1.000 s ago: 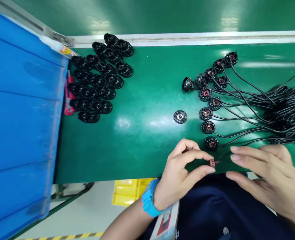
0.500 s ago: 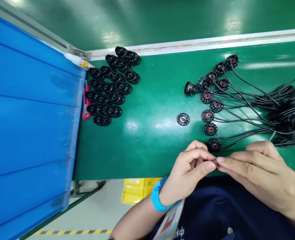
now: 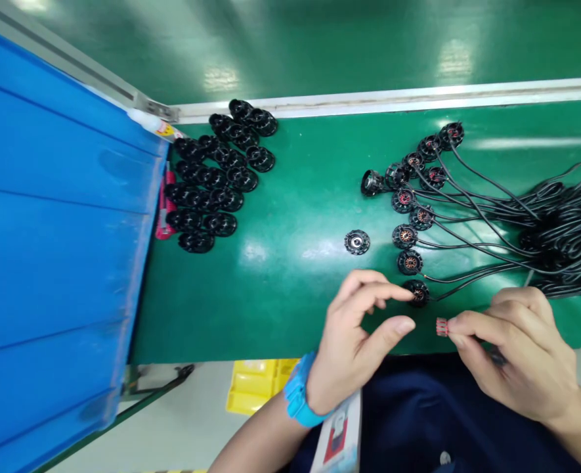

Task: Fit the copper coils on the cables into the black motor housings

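Observation:
My right hand (image 3: 521, 351) pinches a small red piece with metallic slots (image 3: 441, 327) between thumb and fingertips, above the bench's front edge. My left hand (image 3: 354, 328) is open, thumb and index finger apart with nothing between them. Its index fingertip overlaps the edge of a round black part with a coppery ring inside (image 3: 419, 293); whether they touch I cannot tell. More such cabled parts (image 3: 410, 262) stand in a group behind it, some with red centres. A lone black disc with a pale centre (image 3: 357, 242) lies to their left.
Black cables (image 3: 570, 226) are heaped at the right. Several black round housings (image 3: 224, 197) stand in rows on the green bench (image 3: 290, 295) at the left, beside a blue bin (image 3: 58, 263). A white bottle (image 3: 145, 120) and a yellow tray (image 3: 253, 384) also show.
My hands have come apart: the left has let go of the red piece and opened, while the right keeps it pinched. The view has shifted slightly.

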`<state>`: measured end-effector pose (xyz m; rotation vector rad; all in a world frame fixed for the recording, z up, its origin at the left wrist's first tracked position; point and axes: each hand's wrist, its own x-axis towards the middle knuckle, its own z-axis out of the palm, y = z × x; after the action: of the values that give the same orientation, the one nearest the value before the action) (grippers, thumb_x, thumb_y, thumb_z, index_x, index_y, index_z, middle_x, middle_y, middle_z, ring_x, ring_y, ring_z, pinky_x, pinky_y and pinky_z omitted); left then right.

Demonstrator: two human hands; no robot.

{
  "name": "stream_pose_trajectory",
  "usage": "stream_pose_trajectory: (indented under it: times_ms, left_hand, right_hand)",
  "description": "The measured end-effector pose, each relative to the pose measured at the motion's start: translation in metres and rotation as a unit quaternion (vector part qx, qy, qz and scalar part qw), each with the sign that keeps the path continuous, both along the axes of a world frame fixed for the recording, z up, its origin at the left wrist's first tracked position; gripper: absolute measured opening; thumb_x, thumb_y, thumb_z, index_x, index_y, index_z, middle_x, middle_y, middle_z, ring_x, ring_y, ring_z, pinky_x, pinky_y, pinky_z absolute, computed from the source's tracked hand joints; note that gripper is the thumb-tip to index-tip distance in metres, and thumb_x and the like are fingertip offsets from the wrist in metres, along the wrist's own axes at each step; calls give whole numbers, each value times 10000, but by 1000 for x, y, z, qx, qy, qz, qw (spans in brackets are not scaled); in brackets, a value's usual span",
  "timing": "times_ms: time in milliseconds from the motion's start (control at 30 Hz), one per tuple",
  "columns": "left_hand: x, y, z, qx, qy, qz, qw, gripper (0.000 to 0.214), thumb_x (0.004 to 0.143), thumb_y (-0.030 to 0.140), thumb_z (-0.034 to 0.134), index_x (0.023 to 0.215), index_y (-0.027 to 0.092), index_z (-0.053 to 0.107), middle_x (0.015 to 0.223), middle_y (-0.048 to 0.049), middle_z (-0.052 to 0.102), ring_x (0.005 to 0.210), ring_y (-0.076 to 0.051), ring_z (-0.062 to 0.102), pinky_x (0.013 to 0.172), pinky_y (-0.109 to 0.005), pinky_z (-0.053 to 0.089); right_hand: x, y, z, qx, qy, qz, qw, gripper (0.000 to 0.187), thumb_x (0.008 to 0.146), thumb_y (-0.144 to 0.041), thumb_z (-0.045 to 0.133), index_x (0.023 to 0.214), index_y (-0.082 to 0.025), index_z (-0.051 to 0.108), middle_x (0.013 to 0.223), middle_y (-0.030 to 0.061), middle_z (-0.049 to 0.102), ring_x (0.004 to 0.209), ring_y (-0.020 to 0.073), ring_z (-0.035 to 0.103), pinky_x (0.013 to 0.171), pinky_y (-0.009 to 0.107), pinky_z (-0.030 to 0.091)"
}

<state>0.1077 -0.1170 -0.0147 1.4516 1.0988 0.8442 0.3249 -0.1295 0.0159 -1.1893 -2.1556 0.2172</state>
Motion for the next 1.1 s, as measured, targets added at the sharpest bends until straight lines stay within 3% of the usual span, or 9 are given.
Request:
stream_pose_trajectory:
  times_ms: [67, 200, 333, 600, 767, 867, 933, 1000, 1100]
  left_hand:
    - [-9, 7, -1, 123, 130, 60, 982, 301, 985, 445, 689, 1202, 241, 723, 1115, -79, 618, 954, -194, 633, 831, -337, 576]
    - [-29, 30, -9, 265, 342, 111, 895, 470, 963, 370, 717, 1403, 240, 613, 1430, -176, 550, 1261, -358, 586, 1023, -521, 535]
    - [-41, 46, -24, 294, 397, 46, 868, 455, 1021, 428, 604, 1447, 272, 586, 1451, -163, 616, 1172, -386, 663, 975, -547, 534]
    - [-52, 41, -39, 316, 302, 13, 900, 285, 1025, 490, 573, 1189, 288, 687, 1133, -58, 757, 963, -293, 731, 942, -433, 545]
    - [-49, 22, -40, 262, 205, -97, 938, 258, 966, 496, 687, 1149, 315, 695, 998, 10, 789, 848, -210, 759, 745, -302, 596]
    - [-35, 9, -29, 202, 187, -144, 951, 249, 946, 413, 745, 1155, 300, 674, 985, 22, 790, 870, -189, 753, 761, -284, 589]
    - [-25, 4, -22, 169, 173, -161, 957, 307, 928, 349, 779, 1190, 263, 644, 1027, -4, 786, 910, -193, 742, 808, -304, 575]
    - [-17, 2, -19, 148, 161, -167, 961, 375, 910, 321, 804, 1220, 239, 610, 1066, -29, 782, 954, -206, 730, 855, -329, 558]
    - [-10, -1, -20, 142, 152, -163, 964, 415, 900, 297, 815, 1232, 225, 577, 1084, -41, 774, 979, -217, 719, 890, -352, 542]
  right_hand:
    - [6, -2, 1, -35, 42, -11, 998, 198, 915, -35, 661, 999, -215, 653, 754, -8, 655, 692, 155, 503, 698, 338, 436]
    - [18, -3, -2, -91, 189, -27, 977, 154, 910, -85, 638, 1001, -207, 657, 758, 16, 594, 728, 182, 480, 690, 367, 432]
    - [26, 10, -8, -107, 430, -84, 893, 124, 985, -246, 546, 862, -233, 560, 692, 0, 408, 701, 186, 420, 601, 329, 371]
    - [41, 36, -5, -110, 459, -145, 870, 257, 1010, -361, 375, 812, -266, 241, 695, -52, 92, 576, 184, 224, 501, 307, 274]
    - [45, 39, -5, -117, 441, -150, 877, 221, 1029, -390, 340, 837, -283, 362, 706, -49, 52, 573, 197, 192, 493, 311, 249]
    - [39, 21, 5, -123, 448, -126, 877, 250, 1032, -373, 420, 806, -281, 471, 668, -34, 125, 594, 204, 255, 523, 327, 286]
    - [34, 3, 16, -115, 401, -100, 903, 239, 984, -318, 581, 752, -268, 552, 624, -8, 279, 650, 211, 359, 582, 353, 340]
    - [32, -14, 22, -73, 150, -41, 985, 117, 939, -179, 651, 888, -270, 703, 665, 14, 503, 718, 213, 461, 671, 379, 408]
    - [27, -26, 18, -60, -103, 102, 988, 329, 901, -76, 678, 1209, -185, 722, 830, 33, 663, 824, 215, 542, 783, 396, 439]
